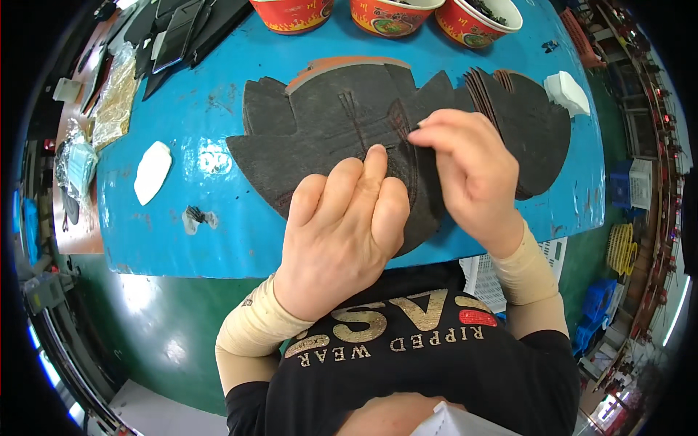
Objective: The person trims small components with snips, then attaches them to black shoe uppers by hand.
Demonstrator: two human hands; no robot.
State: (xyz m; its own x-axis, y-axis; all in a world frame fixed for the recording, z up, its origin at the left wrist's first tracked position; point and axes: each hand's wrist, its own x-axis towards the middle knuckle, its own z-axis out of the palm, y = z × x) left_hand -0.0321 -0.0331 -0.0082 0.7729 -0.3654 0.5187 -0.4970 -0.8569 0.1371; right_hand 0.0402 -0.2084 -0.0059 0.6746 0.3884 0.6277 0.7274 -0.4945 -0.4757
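A pile of flat, dark, leather-like cut pieces (313, 156) lies on the blue table in front of me, with stitched lines on the top one. My left hand (342, 225) rests on it, one finger stretched forward and pressing near the seam, the others bent and apart. My right hand (476, 171) is at the piece's right part, thumb and forefinger pinched together above the dark surface. Whatever is between those fingertips is too small to make out. Beside it, a fanned stack of similar dark pieces (534, 134) lies to the right.
Three red paper bowls (392, 18) line the table's far edge; dark scraps show in the right one. A white pad (153, 173) lies left, a white wad (567, 93) right. A phone (178, 36) sits far left. A white plastic basket (483, 283) stands below the near edge.
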